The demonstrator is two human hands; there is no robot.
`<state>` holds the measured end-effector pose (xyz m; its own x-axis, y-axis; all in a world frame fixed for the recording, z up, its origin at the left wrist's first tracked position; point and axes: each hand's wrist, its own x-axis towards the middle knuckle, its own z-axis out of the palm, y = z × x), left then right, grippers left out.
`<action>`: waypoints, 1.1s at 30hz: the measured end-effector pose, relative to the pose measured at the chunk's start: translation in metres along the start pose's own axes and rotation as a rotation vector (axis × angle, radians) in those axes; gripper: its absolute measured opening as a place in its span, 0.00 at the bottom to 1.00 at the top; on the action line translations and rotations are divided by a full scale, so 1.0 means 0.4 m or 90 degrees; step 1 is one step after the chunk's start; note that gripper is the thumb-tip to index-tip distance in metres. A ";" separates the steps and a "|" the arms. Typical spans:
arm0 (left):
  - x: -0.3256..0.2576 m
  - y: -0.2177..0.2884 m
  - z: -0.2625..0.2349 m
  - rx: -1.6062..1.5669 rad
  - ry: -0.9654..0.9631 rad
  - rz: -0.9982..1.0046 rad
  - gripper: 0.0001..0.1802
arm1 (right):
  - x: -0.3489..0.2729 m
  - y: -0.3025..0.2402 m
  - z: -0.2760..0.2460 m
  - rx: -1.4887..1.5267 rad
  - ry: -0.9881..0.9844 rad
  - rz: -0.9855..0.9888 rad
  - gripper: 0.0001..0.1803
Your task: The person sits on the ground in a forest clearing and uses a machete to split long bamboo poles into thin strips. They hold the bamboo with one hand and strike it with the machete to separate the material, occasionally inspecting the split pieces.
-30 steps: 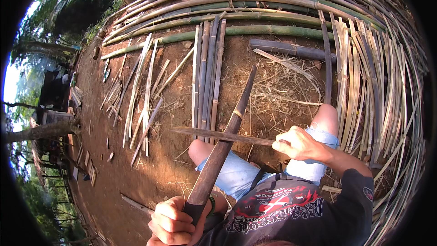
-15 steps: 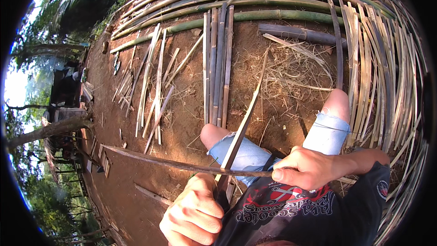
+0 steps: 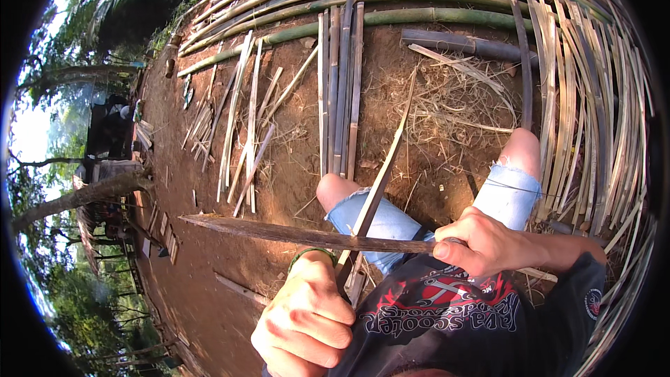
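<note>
My left hand (image 3: 307, 314) is closed in a fist around the near end of a bamboo strip (image 3: 380, 181). The strip slants up and away from me, its pale tapered tip over the ground beyond my knees. In my right hand (image 3: 481, 241) is the handle of a long machete with a dark, worn blade (image 3: 279, 232). The blade points left and lies across the strip, just beyond my left fist. Both fists hide the parts they hold. Below the blade, a second pale strip end (image 3: 356, 281) shows beside my shirt.
Upright ahead of my left knee lie several dark bamboo slats (image 3: 340, 91). Pale split strips (image 3: 241, 122) are scattered to the left, with a large bundle of strips (image 3: 576, 112) on the right. Shavings (image 3: 453, 105) litter the soil; long green poles (image 3: 433, 15) line the far side.
The machete blade has shifted slightly farther up the strip from my left fist and turned, showing more of its flat side. Both hands keep their holds; the whole view has shifted slightly.
</note>
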<state>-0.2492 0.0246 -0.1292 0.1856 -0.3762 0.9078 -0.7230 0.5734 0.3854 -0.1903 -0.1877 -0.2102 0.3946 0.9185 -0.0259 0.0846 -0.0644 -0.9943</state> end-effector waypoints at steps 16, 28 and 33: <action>0.050 -0.034 0.010 -0.022 -0.027 -0.019 0.17 | -0.008 0.108 -0.041 -0.074 0.135 0.117 0.25; 0.031 -0.046 -0.014 -0.030 0.003 0.056 0.19 | 0.012 0.148 -0.032 -0.067 0.142 0.074 0.28; 0.023 -0.041 -0.019 -0.027 0.011 0.070 0.20 | 0.020 0.167 -0.015 -0.032 0.120 0.010 0.29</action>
<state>-0.2304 0.0173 -0.1257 0.1180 -0.2964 0.9477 -0.7107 0.6414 0.2891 -0.1759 -0.1869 -0.2763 0.5598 0.8285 -0.0169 0.1211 -0.1020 -0.9874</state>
